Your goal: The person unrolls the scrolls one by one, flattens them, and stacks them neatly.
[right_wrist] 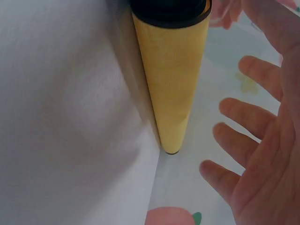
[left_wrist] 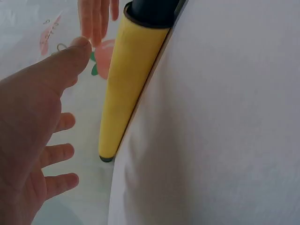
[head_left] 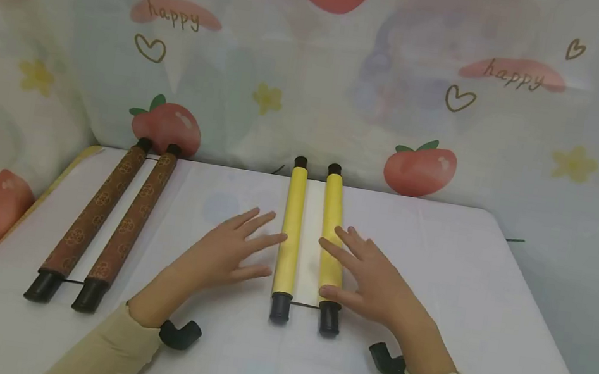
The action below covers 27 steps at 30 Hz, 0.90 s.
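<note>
A yellow scroll [head_left: 291,230] with black end knobs lies on the white table, rolled in from both sides. A strip of pale paper [head_left: 310,246] shows between its two rolls. To its left, my left hand [head_left: 235,251] has spread, straight fingers, with fingertips beside the left roll. On the other side, my right hand [head_left: 372,280] spreads its fingers over the right roll's edge as seen from the head. Both wrist views show a gap between the fingers and the nearer yellow roll [left_wrist: 131,70], [right_wrist: 172,70]. Neither hand holds anything.
A brown patterned scroll [head_left: 101,210] with black knobs, also rolled from both sides, lies slanted at the table's left. Behind the white table [head_left: 428,256] hangs a printed cloth [head_left: 318,55]. Black curved pieces [head_left: 181,334] sit at both wrists.
</note>
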Each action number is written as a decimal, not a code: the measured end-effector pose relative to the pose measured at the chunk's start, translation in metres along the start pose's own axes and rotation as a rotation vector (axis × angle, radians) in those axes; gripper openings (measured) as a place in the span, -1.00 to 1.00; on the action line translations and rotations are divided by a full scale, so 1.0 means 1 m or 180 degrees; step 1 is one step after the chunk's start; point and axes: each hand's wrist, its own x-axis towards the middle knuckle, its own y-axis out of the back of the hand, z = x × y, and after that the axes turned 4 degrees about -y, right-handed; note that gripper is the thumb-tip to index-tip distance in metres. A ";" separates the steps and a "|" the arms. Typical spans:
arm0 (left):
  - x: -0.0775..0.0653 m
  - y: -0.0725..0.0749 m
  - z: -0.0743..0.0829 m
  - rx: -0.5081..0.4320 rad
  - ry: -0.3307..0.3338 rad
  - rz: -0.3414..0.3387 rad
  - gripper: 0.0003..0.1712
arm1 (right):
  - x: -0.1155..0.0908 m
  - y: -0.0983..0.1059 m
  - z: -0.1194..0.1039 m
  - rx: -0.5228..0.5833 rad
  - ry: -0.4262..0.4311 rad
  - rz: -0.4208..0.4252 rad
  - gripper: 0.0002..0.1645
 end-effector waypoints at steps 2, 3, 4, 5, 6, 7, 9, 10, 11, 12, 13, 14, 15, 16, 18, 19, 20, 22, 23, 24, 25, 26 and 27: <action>0.001 -0.002 0.007 -0.0067 -0.0158 -0.0141 -0.35 | 0.001 -0.002 -0.005 0.0132 -0.0007 -0.0156 -0.08; 0.001 -0.003 0.010 -0.0100 -0.0228 -0.0197 -0.37 | 0.001 -0.002 -0.007 0.0187 -0.0030 -0.0236 -0.10; 0.001 -0.004 0.013 -0.0113 -0.0298 -0.0253 -0.38 | 0.001 -0.002 -0.008 0.0217 -0.0063 -0.0319 -0.12; 0.002 -0.005 0.016 -0.0131 -0.0352 -0.0294 -0.39 | 0.001 -0.003 -0.009 0.0230 -0.0101 -0.0395 -0.14; 0.002 -0.006 0.019 -0.0155 -0.0400 -0.0327 -0.40 | 0.000 -0.003 -0.011 0.0231 -0.0126 -0.0453 -0.15; 0.002 -0.006 0.021 -0.0192 -0.0451 -0.0345 -0.41 | 0.000 -0.003 -0.011 0.0230 -0.0161 -0.0512 -0.16; 0.003 -0.006 0.025 -0.0279 -0.0542 -0.0333 -0.43 | -0.001 -0.003 -0.013 0.0231 -0.0195 -0.0604 -0.19; 0.004 -0.006 0.026 -0.0318 -0.0586 -0.0312 -0.45 | -0.001 -0.003 -0.013 0.0234 -0.0176 -0.0620 -0.20; 0.004 -0.006 0.027 -0.0350 -0.0612 -0.0290 -0.46 | -0.002 -0.003 -0.013 0.0240 -0.0150 -0.0628 -0.22; 0.005 -0.006 0.027 -0.0381 -0.0636 -0.0266 -0.48 | -0.003 -0.003 -0.013 0.0250 -0.0115 -0.0627 -0.24; 0.006 -0.005 0.027 -0.0420 -0.0644 -0.0243 -0.50 | -0.004 -0.003 -0.013 0.0239 -0.0074 -0.0616 -0.25; 0.007 -0.005 0.027 -0.0443 -0.0644 -0.0219 -0.52 | -0.005 -0.004 -0.013 0.0220 -0.0029 -0.0594 -0.27; 0.007 -0.005 0.027 -0.0450 -0.0648 -0.0199 -0.55 | -0.006 -0.004 -0.012 0.0196 0.0014 -0.0568 -0.29; 0.008 -0.006 0.027 -0.0456 -0.0646 -0.0185 -0.57 | -0.007 -0.004 -0.012 0.0167 0.0057 -0.0536 -0.31; 0.009 -0.006 0.028 -0.0481 -0.0640 -0.0171 -0.62 | -0.009 -0.003 -0.011 0.0104 0.0058 -0.0504 -0.34; 0.010 -0.005 0.028 -0.0496 -0.0643 -0.0165 -0.63 | -0.009 -0.003 -0.010 0.0071 0.0050 -0.0487 -0.35; 0.010 -0.006 0.028 -0.0497 -0.0655 -0.0160 -0.64 | -0.010 -0.003 -0.009 0.0048 0.0038 -0.0472 -0.36; 0.010 -0.006 0.028 -0.0499 -0.0681 -0.0166 -0.64 | -0.010 -0.002 -0.008 0.0036 0.0032 -0.0440 -0.38; 0.009 -0.006 0.028 -0.0505 -0.0690 -0.0172 -0.64 | -0.011 -0.002 -0.008 0.0033 0.0027 -0.0432 -0.39; 0.009 -0.006 0.028 -0.0509 -0.0698 -0.0183 -0.64 | -0.011 -0.002 -0.007 0.0036 0.0043 -0.0414 -0.41; 0.009 -0.007 0.028 -0.0506 -0.0705 -0.0190 -0.64 | -0.011 -0.002 -0.007 0.0042 0.0075 -0.0389 -0.42; 0.008 -0.008 0.028 -0.0509 -0.0711 -0.0196 -0.64 | -0.012 -0.002 -0.007 0.0042 0.0110 -0.0364 -0.44; 0.007 -0.009 0.028 -0.0501 -0.0715 -0.0206 -0.63 | -0.012 -0.002 -0.006 0.0047 0.0142 -0.0339 -0.46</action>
